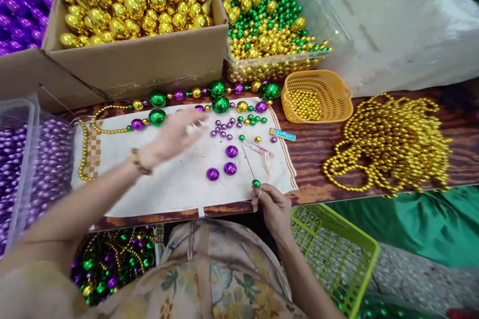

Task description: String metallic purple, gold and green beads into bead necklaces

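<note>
My right hand (275, 207) pinches the lower end of a long thin needle (248, 161) at the front of the white cloth (157, 179). A green bead (256, 183) sits on the needle close to my fingertips, and a small green bead (241, 137) is at its far tip. Over the cloth's middle, my left hand (174, 134) is blurred, its fingers near the small purple beads (223, 127); whether it holds anything is unclear. Three larger purple beads (230, 168) lie between my hands. Small green beads (256, 119) rest farther back.
A finished-looking bead strand (220, 104) crosses the cloth's back. Behind stand a carton (142, 65) of gold beads and a clear bin (277, 62). An orange basket (318, 82) and gold bead strings (396, 144) are right; a purple-bead tub (35, 124) is left. A green crate (337, 229) sits below.
</note>
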A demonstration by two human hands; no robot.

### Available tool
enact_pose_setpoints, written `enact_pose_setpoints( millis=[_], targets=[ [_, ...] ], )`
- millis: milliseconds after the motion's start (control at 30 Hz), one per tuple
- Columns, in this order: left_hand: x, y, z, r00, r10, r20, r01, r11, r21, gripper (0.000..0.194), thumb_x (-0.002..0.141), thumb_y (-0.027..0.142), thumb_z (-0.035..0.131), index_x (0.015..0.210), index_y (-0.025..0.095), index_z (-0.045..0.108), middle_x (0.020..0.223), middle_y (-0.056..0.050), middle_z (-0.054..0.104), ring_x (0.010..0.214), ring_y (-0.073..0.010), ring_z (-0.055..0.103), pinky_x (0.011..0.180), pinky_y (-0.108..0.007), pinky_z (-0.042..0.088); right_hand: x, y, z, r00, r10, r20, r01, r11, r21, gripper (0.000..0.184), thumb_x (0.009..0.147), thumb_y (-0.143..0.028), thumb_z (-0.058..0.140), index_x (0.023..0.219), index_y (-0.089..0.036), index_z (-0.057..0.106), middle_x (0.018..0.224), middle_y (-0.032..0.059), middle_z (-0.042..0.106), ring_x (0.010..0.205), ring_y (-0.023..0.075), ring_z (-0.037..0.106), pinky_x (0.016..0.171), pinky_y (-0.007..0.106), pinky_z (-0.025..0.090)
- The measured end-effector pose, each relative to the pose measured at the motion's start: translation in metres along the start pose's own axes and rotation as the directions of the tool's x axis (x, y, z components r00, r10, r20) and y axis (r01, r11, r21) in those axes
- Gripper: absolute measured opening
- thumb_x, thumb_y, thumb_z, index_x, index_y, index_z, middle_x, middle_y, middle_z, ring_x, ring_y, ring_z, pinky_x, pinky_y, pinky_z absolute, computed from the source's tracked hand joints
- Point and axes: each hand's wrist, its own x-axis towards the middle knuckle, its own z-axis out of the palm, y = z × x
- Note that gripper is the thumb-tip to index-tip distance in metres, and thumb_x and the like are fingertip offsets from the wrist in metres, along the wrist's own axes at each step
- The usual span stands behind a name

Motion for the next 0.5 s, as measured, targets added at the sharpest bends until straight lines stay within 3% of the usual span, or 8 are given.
enact_pose_setpoints(
  millis=[100, 200, 333, 500],
  targets=[
    [-0.016, 0.007, 0.054, 0.99, 0.028, 0.138, -0.043, 0.994, 0.102, 0.036, 0.092, 0.041, 0.068, 0.122, 0.02, 0.066, 0.113, -0.011, 0.069, 0.097, -0.0234, 0.065, 0.093, -0.042, 0.054, 0.0, -0.001, -0.001, 1.0, -0.001, 0.002, 0.001, 0.996, 0.094, 0.024, 0.075, -0.04, 0.081, 0.078, -0.018, 0.073, 0.065, 0.0007, 0.069, 0.043, 0.0109, 0.056, 0.039, 0.023, 0.047],
    [-0.025, 0.009, 0.092, 0.992, -0.052, 0.115, 0.024, 0.971, 0.24, 0.042, 0.093, 0.045, 0.066, 0.125, 0.019, 0.062, 0.118, -0.012, 0.067, 0.105, -0.0271, 0.064, 0.096, -0.045, 0.05, 0.001, -0.001, -0.002, 1.0, 0.001, 0.01, -0.003, 0.986, 0.17, 0.026, 0.073, -0.042, 0.082, 0.076, -0.018, 0.073, 0.064, 0.0007, 0.068, 0.042, 0.0108, 0.055, 0.038, 0.023, 0.046],
    [-0.025, 0.015, 0.104, 0.991, -0.096, 0.094, 0.056, 0.933, 0.356, 0.029, 0.093, 0.039, 0.067, 0.114, 0.018, 0.065, 0.116, -0.012, 0.068, 0.109, -0.031, 0.061, 0.1, -0.053, 0.046, 0.003, 0.0, -0.005, 0.999, 0.002, 0.044, -0.012, 0.973, 0.23, 0.027, 0.073, -0.042, 0.082, 0.076, -0.017, 0.073, 0.064, 0.0007, 0.068, 0.042, 0.01, 0.054, 0.038, 0.022, 0.046],
    [-0.023, 0.031, 0.099, 0.999, 0.017, -0.028, -0.017, 1.0, -0.019, 0.03, 0.092, 0.03, 0.066, 0.121, 0.021, 0.064, 0.119, -0.01, 0.062, 0.11, -0.0226, 0.061, 0.101, -0.042, 0.051, 0.003, 0.001, -0.007, 0.998, 0.014, 0.061, -0.029, 0.966, 0.257, 0.024, 0.076, -0.04, 0.08, 0.076, -0.017, 0.073, 0.064, 0.0005, 0.067, 0.043, 0.01, 0.054, 0.038, 0.022, 0.046]
  ],
)
